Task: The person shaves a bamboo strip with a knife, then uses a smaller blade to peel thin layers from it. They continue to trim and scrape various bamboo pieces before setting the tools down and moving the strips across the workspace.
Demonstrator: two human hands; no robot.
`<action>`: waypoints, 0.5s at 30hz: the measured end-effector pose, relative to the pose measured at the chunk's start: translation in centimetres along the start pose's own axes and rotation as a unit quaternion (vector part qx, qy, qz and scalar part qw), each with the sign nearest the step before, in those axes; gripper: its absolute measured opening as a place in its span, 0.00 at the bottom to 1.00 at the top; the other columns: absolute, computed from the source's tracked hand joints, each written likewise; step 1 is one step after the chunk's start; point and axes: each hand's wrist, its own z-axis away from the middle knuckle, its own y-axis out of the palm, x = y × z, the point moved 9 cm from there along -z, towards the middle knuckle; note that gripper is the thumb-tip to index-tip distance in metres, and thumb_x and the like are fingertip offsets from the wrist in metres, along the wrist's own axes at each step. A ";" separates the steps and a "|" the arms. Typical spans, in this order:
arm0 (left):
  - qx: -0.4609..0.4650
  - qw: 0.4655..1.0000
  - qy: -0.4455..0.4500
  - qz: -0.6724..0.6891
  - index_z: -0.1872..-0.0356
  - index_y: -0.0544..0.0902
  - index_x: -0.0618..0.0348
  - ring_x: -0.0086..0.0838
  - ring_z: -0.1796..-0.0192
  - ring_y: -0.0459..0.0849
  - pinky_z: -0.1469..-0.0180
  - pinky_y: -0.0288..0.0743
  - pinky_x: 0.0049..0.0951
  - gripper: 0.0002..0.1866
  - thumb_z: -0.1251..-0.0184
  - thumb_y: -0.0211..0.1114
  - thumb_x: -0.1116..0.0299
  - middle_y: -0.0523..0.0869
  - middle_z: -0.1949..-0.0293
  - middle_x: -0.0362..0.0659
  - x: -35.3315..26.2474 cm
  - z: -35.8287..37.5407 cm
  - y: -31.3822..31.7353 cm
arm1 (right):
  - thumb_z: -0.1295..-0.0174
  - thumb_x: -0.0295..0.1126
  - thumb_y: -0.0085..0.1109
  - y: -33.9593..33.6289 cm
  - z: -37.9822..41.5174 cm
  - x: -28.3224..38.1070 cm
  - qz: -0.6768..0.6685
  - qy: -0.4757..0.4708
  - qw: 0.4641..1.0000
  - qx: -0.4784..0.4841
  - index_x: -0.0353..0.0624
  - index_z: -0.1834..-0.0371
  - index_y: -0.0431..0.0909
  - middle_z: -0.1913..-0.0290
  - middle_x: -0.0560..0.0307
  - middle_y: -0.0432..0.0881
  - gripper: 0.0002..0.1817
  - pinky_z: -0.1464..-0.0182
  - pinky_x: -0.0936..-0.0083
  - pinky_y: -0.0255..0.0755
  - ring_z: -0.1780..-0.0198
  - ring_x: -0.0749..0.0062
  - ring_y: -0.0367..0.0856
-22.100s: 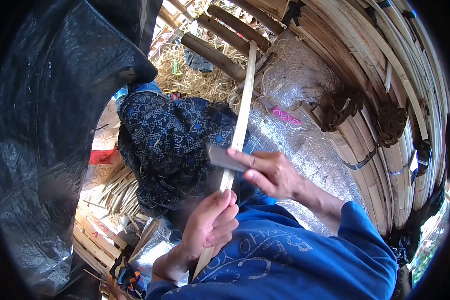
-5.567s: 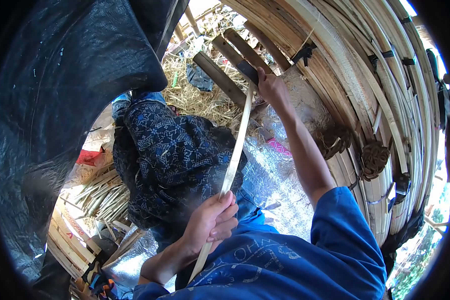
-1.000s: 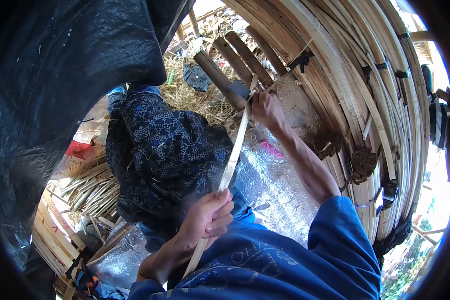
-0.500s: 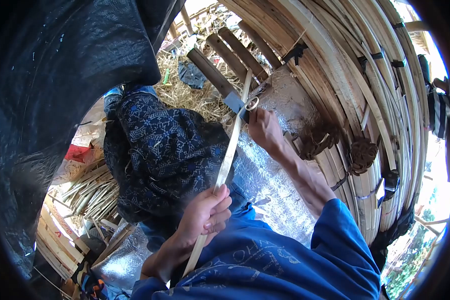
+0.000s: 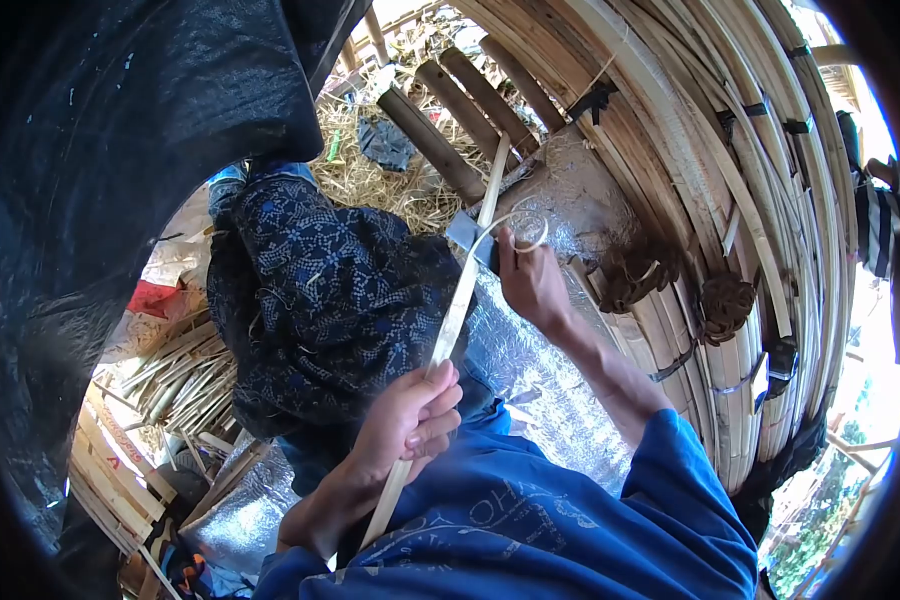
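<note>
A long pale bamboo strip (image 5: 456, 310) runs slantwise from the dark bamboo poles down to the blue shirt. My left hand (image 5: 408, 420) is closed around its lower part, thumb on top. My right hand (image 5: 536, 288) grips a knife (image 5: 462, 230) whose broad grey blade lies across the strip; the handle is mostly hidden in the fist. From the blade a thin shaving (image 5: 543, 232) loops up above the right hand. Dark blue patterned cloth (image 5: 330, 290) covers the legs left of the strip.
Several bamboo poles (image 5: 435, 150) lie ahead among straw-like shavings (image 5: 345, 185). Tied bundles of long bamboo slats (image 5: 670, 150) curve along the right. Black plastic sheeting (image 5: 140, 150) hangs at the left, above a heap of thin sticks (image 5: 175, 385). Silvery sheet (image 5: 555, 385) covers the floor.
My right hand and the knife have slid a little down the strip, towards my body. The curled shaving has grown into a longer, wider loop. My left hand stays nearly in place.
</note>
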 end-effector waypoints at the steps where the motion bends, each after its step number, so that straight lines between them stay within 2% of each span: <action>1: 0.002 1.000 0.001 0.002 0.74 0.62 0.49 0.07 0.89 0.50 0.92 0.44 0.09 0.15 0.23 0.42 0.59 0.57 0.84 0.28 0.0 0.0 -0.1 | 0.28 0.41 0.35 -0.3 -0.7 0.3 0.047 -0.058 0.996 -0.045 0.35 0.80 0.73 0.85 0.39 0.73 0.27 0.77 0.54 0.64 0.82 0.45 0.74; 6: 0.000 1.000 0.001 0.015 0.73 0.64 0.50 0.08 0.89 0.51 0.92 0.45 0.09 0.14 0.23 0.43 0.60 0.57 0.84 0.28 0.3 -0.1 -0.7 | 0.28 0.41 0.36 -0.5 -4.8 0.5 0.033 -0.079 0.995 -0.047 0.36 0.79 0.74 0.84 0.40 0.74 0.26 0.76 0.56 0.68 0.80 0.45 0.76; 8: -0.012 1.000 0.002 0.012 0.72 0.65 0.51 0.08 0.89 0.51 0.92 0.45 0.09 0.14 0.24 0.43 0.60 0.57 0.84 0.28 0.3 0.0 -0.9 | 0.28 0.40 0.35 0.0 -4.2 0.8 0.034 -0.039 0.999 0.003 0.37 0.79 0.75 0.82 0.42 0.77 0.26 0.77 0.57 0.69 0.79 0.47 0.77; 9: -0.021 1.000 0.001 0.008 0.71 0.65 0.51 0.08 0.89 0.51 0.92 0.45 0.10 0.14 0.24 0.43 0.59 0.57 0.84 0.28 0.2 0.0 -0.9 | 0.28 0.40 0.34 0.8 -2.7 1.6 0.101 -0.161 0.980 -0.064 0.38 0.78 0.76 0.79 0.43 0.79 0.25 0.80 0.59 0.69 0.79 0.48 0.78; 10: -0.021 1.000 0.005 0.010 0.71 0.65 0.51 0.08 0.89 0.51 0.92 0.45 0.10 0.14 0.24 0.43 0.59 0.57 0.84 0.28 0.1 -0.1 -0.7 | 0.28 0.40 0.34 0.8 -1.5 1.9 0.101 -0.165 0.979 -0.062 0.38 0.78 0.76 0.79 0.43 0.79 0.25 0.80 0.59 0.69 0.79 0.48 0.78; 12: -0.026 1.000 -0.017 0.001 0.69 0.67 0.52 0.08 0.89 0.51 0.92 0.45 0.10 0.13 0.24 0.44 0.59 0.57 0.84 0.28 1.0 0.0 -0.3 | 0.28 0.40 0.33 0.9 0.3 0.4 0.107 -0.038 0.994 0.004 0.38 0.77 0.76 0.81 0.42 0.77 0.26 0.80 0.61 0.70 0.81 0.50 0.77; 13: -0.025 1.000 -0.017 -0.008 0.70 0.66 0.51 0.08 0.90 0.51 0.92 0.46 0.10 0.13 0.24 0.44 0.59 0.57 0.84 0.28 0.8 0.1 -0.2 | 0.28 0.40 0.33 0.3 -0.1 1.0 0.106 -0.038 0.994 0.002 0.38 0.77 0.76 0.81 0.42 0.77 0.26 0.80 0.61 0.70 0.81 0.50 0.77; 15: -0.016 1.000 -0.008 -0.004 0.71 0.65 0.51 0.08 0.89 0.51 0.92 0.46 0.10 0.13 0.24 0.44 0.59 0.57 0.84 0.28 0.7 -0.1 -0.8 | 0.27 0.40 0.32 -0.8 -1.3 2.5 0.074 -0.091 0.993 -0.016 0.38 0.80 0.74 0.85 0.44 0.75 0.27 0.81 0.62 0.69 0.83 0.57 0.77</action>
